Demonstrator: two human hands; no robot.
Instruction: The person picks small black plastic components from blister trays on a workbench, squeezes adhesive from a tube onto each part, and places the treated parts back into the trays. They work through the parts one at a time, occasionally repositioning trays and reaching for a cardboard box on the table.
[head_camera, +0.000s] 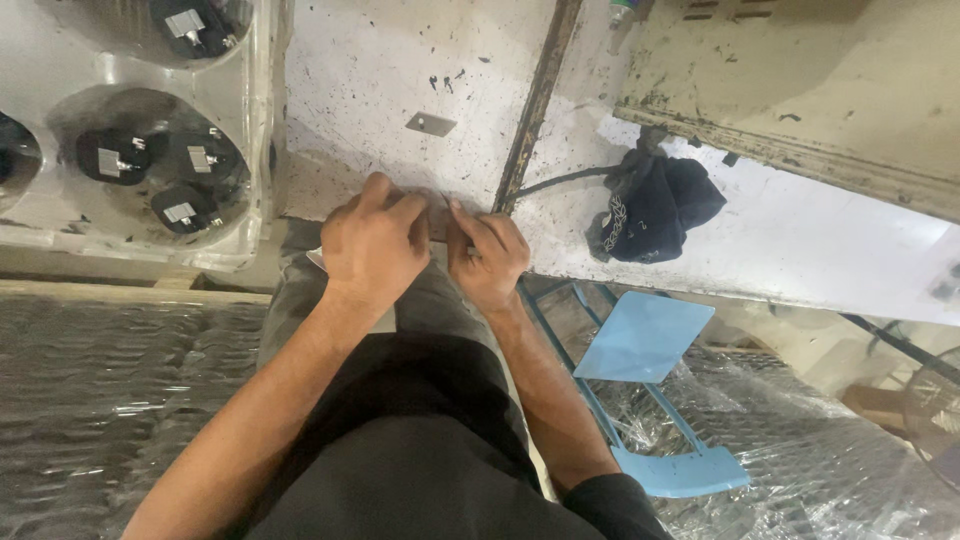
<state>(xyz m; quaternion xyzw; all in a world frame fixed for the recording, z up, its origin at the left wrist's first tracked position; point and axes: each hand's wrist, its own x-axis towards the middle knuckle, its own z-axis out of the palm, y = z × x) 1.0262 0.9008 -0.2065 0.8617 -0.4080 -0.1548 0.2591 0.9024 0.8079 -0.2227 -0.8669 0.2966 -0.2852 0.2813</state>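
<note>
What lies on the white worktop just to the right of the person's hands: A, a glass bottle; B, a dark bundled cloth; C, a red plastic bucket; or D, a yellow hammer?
B: a dark bundled cloth lies on the scuffed white worktop, right of the right hand.

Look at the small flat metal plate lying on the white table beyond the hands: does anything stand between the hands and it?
Nothing visible does. The metal plate lies alone on the scuffed white table, with bare surface between it and the left hand and right hand.
</note>
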